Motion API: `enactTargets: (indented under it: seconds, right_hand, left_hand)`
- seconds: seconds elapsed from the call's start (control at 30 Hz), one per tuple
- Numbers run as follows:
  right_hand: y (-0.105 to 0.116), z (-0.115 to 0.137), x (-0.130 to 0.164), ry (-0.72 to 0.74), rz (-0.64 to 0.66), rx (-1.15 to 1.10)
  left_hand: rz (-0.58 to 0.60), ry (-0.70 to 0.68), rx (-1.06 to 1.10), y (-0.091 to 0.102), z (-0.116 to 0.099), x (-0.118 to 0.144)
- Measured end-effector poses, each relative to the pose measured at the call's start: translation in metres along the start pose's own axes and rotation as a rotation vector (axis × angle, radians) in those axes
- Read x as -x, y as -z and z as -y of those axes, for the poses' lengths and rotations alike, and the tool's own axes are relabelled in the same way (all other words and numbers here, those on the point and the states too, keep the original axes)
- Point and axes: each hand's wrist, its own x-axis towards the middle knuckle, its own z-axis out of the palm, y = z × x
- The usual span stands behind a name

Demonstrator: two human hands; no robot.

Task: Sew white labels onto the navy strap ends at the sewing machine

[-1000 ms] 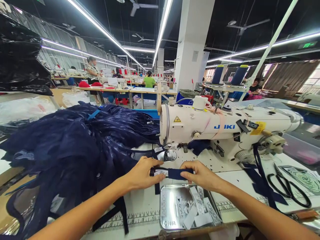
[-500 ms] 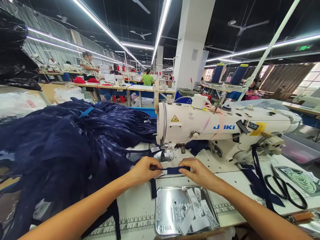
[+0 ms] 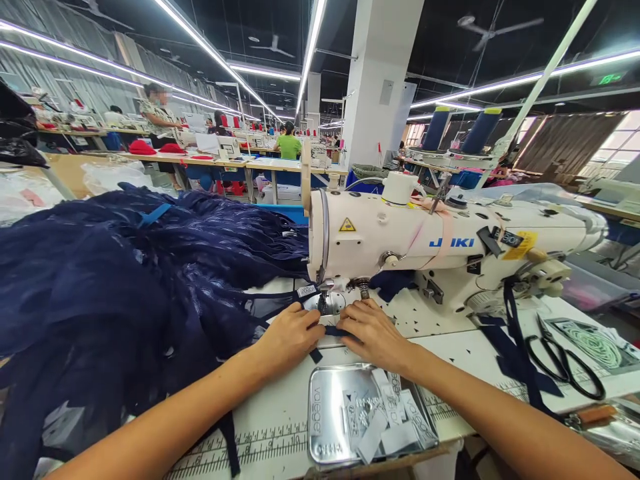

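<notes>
My left hand (image 3: pixel 291 335) and my right hand (image 3: pixel 370 331) pinch a narrow navy fabric strip (image 3: pixel 334 331) between them on the sewing table, right in front of the presser foot (image 3: pixel 323 301) of the white Juki sewing machine (image 3: pixel 440 243). The strip is mostly hidden under my fingers. A small white label (image 3: pixel 307 291) lies on navy cloth just left of the needle. A large heap of dark navy garments (image 3: pixel 125 280) spreads across the left of the table, beside my left forearm.
A metal tray (image 3: pixel 325 413) holding several white labels sits at the table's near edge below my hands. Black scissors (image 3: pixel 563 363) and navy strips (image 3: pixel 520 353) lie at right. Blue thread cones (image 3: pixel 434 130) stand behind the machine. Other workers sit at distant tables.
Both hands moved the navy strip away from the tray edge, forward to the presser foot, and drew closer together. The view shifted slightly nearer to the machine.
</notes>
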Motion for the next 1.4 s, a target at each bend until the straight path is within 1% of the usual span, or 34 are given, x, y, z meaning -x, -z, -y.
enactTargets:
  seconds: [0.23,0.3,0.37,0.47,0.57,0.67,0.77,0.9,0.97,1.03,1.1,1.17,1.27,1.33,1.4]
  right_hand:
    - [-0.001,0.007,-0.002,0.011,-0.072,-0.008]
    - [0.002,0.012,-0.002,0.012,-0.087,-0.023]
    - [0.005,0.018,-0.002,-0.003,-0.098,-0.057]
    - [0.011,0.024,-0.002,-0.083,-0.081,-0.200]
    - [0.017,0.027,-0.004,-0.181,-0.016,-0.383]
    - [0.022,0.030,-0.008,-0.217,0.051,-0.432]
    - [0.025,0.035,-0.011,-0.200,0.113,-0.341]
    - [0.026,0.044,-0.014,-0.065,0.143,-0.139]
    - [0.024,0.048,-0.015,0.032,0.117,-0.015]
    - [0.022,0.053,-0.014,0.121,0.060,0.103]
    - [0.020,0.058,-0.013,0.167,0.003,0.158]
    - [0.019,0.062,-0.011,0.149,-0.033,0.139]
    - [0.019,0.066,-0.007,0.100,-0.047,0.084]
    - [0.019,0.064,-0.006,0.097,-0.040,0.073]
    - [0.019,0.057,-0.004,0.096,-0.034,0.082]
  left_hand:
    - [-0.081,0.309,0.199,0.009,-0.011,-0.002]
    - [-0.086,0.363,0.262,0.010,-0.014,-0.002]
    - [-0.083,0.382,0.330,0.009,-0.016,-0.001]
    - [-0.095,0.324,0.364,0.010,-0.016,0.003]
    - [-0.142,0.231,0.282,0.013,-0.016,0.008]
    - [-0.172,0.158,0.198,0.016,-0.018,0.011]
    - [-0.172,0.120,0.147,0.018,-0.021,0.013]
    - [-0.179,0.094,0.108,0.018,-0.024,0.017]
    - [-0.181,0.092,0.101,0.019,-0.024,0.019]
    - [-0.181,0.089,0.101,0.021,-0.025,0.021]
    - [-0.174,0.067,0.120,0.025,-0.026,0.022]
    - [-0.151,0.015,0.164,0.029,-0.025,0.022]
    - [-0.092,-0.060,0.241,0.035,-0.025,0.019]
    - [-0.055,-0.064,0.278,0.040,-0.026,0.017]
    - [-0.002,-0.063,0.340,0.046,-0.028,0.017]
